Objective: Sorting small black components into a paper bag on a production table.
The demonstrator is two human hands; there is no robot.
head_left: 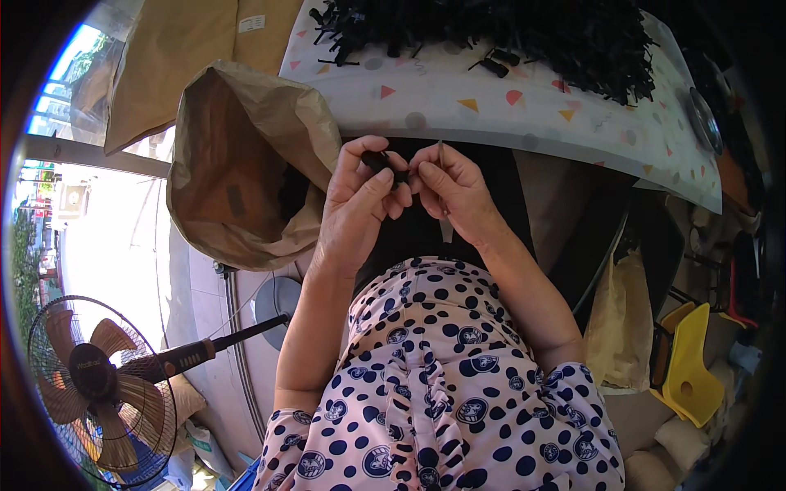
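My left hand [358,195] is closed around a small black molded-looking part [378,161], pinched between thumb and fingers. Close beside it, my right hand [453,186] grips a slim greyish tool [441,154] whose narrow tip points up past the thumb; its exact kind I cannot make out. The fingertips of both hands meet at the black part's right end, in front of the table's near edge. On the table, a large heap of similar black parts [491,29] is spread, with a couple of loose pieces [494,65] at its near side.
A patterned white cloth [442,106] covers the table. Left of my hands an open brown paper sack [246,164] stands. A round metal dish [704,121] sits at the table's right edge. A fan [98,376] is at lower left, a yellow chair [690,368] at right.
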